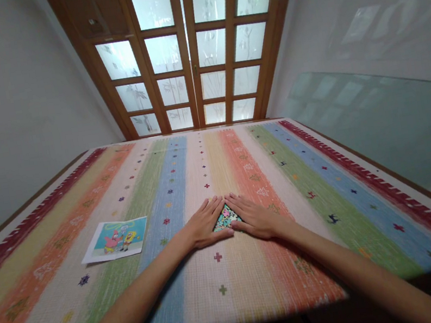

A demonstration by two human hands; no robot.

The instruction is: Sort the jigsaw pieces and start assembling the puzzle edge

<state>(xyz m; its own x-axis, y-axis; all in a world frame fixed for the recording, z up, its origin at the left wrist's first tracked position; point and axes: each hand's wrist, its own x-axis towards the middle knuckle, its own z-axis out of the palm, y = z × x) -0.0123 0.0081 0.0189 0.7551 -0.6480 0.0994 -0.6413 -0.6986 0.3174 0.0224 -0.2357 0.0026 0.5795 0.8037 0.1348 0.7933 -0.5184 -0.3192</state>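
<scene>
Between both hands (227, 220), a small, colourful heap of puzzle pieces (226, 218).

The tablecloth (325, 176) runs in stripes of dark red, yellow, orange, cream, green and blue, dotted with small crosses. At 9 o'clock, the cartoon picture (115, 239) shows turquoise with pink and yellow figures. The jigsaw pieces (225, 217) are multicoloured, mostly teal.
</scene>
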